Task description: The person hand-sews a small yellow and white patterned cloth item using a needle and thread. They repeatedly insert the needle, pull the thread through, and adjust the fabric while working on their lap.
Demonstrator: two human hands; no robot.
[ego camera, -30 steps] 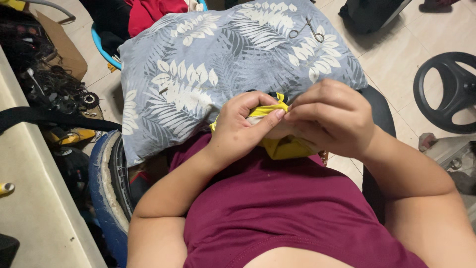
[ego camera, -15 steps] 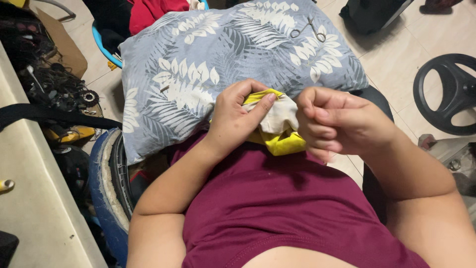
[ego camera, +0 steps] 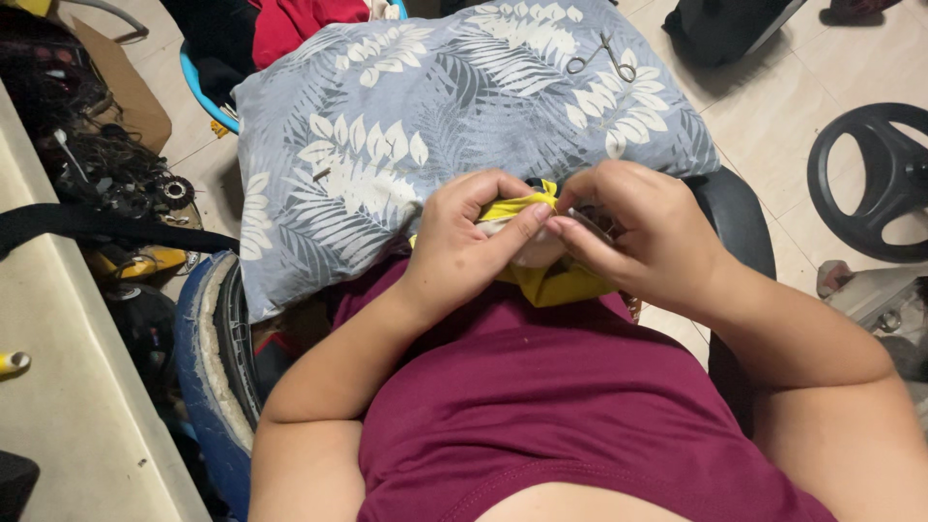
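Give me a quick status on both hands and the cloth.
Left hand grips the yellow cloth. Right hand pinches it too. Scissors lie apart on the pillow. Nothing between.

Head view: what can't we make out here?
- Yellow cloth: mostly hidden under both hands; its shape and what it is can't be told.
- Right hand: something thin shows at the fingertips, too small to identify.
- Left hand: its palm side is hidden, so how much cloth is in the grip is unclear.
- Scissors on the pillow: too small for detail.
- Steering wheel: cut off by the right edge.
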